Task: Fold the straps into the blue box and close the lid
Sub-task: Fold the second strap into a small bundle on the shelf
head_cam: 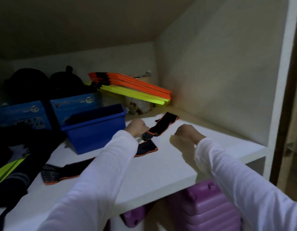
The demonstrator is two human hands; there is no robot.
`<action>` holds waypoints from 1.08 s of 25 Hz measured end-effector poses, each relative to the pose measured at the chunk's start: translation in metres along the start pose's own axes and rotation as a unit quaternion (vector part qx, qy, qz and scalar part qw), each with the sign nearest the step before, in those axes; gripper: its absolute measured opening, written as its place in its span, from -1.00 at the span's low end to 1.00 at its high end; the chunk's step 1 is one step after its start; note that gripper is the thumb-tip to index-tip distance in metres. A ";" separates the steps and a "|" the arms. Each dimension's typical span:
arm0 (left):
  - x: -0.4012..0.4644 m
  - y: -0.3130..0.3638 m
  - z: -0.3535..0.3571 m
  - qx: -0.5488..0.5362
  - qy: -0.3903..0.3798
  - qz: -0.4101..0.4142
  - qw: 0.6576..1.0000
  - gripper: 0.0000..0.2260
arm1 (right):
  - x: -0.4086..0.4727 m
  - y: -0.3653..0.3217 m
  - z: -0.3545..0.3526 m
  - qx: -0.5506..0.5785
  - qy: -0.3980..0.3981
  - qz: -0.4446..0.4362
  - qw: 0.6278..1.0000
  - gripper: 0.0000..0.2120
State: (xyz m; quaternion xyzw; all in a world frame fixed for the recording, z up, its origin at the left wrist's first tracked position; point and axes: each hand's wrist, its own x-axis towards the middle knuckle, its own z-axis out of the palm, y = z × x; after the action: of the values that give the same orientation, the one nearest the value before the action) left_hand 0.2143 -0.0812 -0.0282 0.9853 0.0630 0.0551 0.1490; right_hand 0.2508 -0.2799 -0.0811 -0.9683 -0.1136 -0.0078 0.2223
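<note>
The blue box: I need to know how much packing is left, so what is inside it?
The open blue box shows only a dark interior near its far wall. Its near wall hides the bottom, so any contents cannot be seen. Two straps lie outside on the shelf.

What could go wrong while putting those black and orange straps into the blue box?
1. The second strap lies near the front of the white shelf, partly under the left sleeve; an arm sweep might knock it off.
2. The left hand grips only one end of the long strap, so the rest may drag or unfold.
3. The blue box stands open, and no lid is clearly in view.
</note>
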 end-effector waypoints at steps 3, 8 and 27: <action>0.027 0.012 0.024 0.026 -0.042 0.013 0.999 -0.78 | 0.007 0.007 -0.006 -0.013 -0.019 0.001 1.000 -0.69; 0.051 0.010 0.045 0.072 -0.078 -0.030 0.994 -0.54 | 0.021 0.003 -0.009 -0.039 -0.048 0.011 0.998 -0.64; 0.028 0.096 0.066 -0.153 -0.152 0.118 0.969 -0.42 | -0.002 0.029 -0.019 -0.071 -0.029 0.047 0.996 -0.71</action>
State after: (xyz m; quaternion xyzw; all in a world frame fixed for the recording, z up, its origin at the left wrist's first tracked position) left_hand 0.2612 -0.1875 -0.0597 0.9480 -0.0863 -0.0687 0.2986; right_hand 0.2561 -0.3134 -0.0765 -0.9858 -0.0732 0.0225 0.1493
